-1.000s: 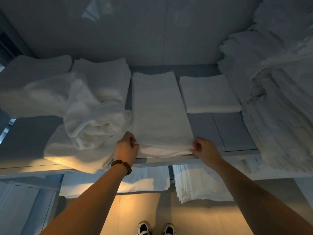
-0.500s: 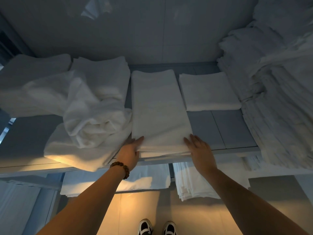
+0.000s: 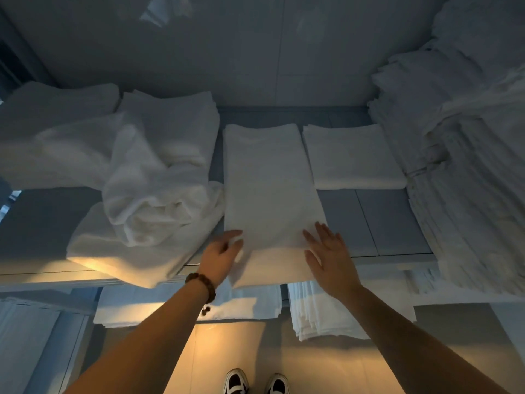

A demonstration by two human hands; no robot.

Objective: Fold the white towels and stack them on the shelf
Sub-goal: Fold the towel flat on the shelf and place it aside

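A long folded white towel [image 3: 270, 194] lies lengthwise on the grey shelf [image 3: 377, 223], its near end hanging a little over the front edge. My left hand [image 3: 221, 254], with a bead bracelet on the wrist, rests with straight fingers on the towel's near left corner. My right hand [image 3: 329, 257] lies flat with spread fingers on its near right corner. A smaller folded towel [image 3: 352, 157] sits just to the right, at the back of the shelf.
A crumpled heap of white towels [image 3: 147, 189] fills the shelf's left half. A tall stack of folded towels [image 3: 466, 172] stands at the right. Lower shelves hold more folded towels [image 3: 318, 311]. My shoes [image 3: 255, 382] show on the floor below.
Both hands let go of the towel's near edge, which they were pinching, and now lie flat on top of it. The towel sits slightly nearer the front edge.
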